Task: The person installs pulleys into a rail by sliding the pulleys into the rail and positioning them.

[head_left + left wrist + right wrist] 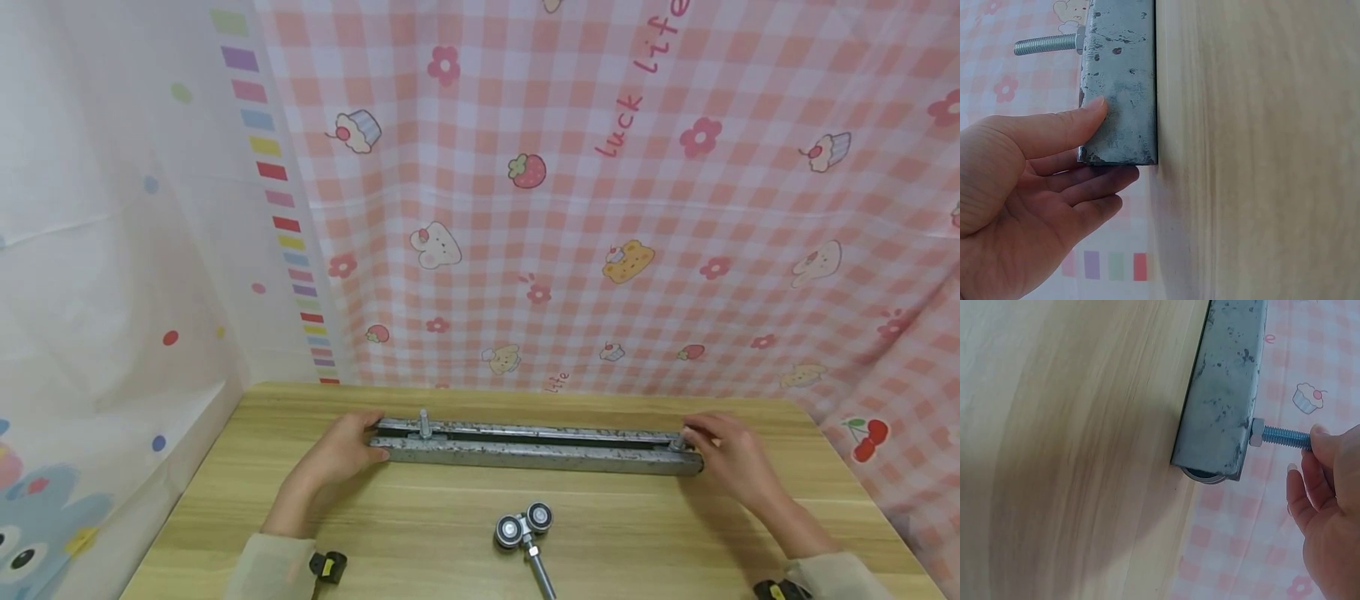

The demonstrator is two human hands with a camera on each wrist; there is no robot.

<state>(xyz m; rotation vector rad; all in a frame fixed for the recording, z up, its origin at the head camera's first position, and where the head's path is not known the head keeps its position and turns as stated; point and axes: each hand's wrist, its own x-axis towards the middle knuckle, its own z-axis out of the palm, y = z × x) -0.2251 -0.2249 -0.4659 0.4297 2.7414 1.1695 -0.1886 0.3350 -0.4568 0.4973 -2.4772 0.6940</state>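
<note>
A slotted steel track rail (pixel 525 457), grey and speckled with dark spots, lies crosswise on the wooden table. My left hand (pixel 341 454) holds its left end, thumb on the near face, as the left wrist view shows. A threaded bolt (pixel 424 423) stands upright out of the slot near that end. At the other end, my right hand (pixel 731 458) pinches the tip of a second bolt (pixel 1285 437) between thumb and finger. Below this bolt, part of a roller wheel (pixel 1207 479) peeks out of the rail's open end. The rest of that roller is hidden inside.
A loose roller trolley (pixel 522 527) with paired wheels and a threaded bolt lies on the table (pixel 420 533) in front of the rail. Behind the table hangs a pink checked cloth (pixel 480 217), with a white sheet (pixel 120 250) on the left.
</note>
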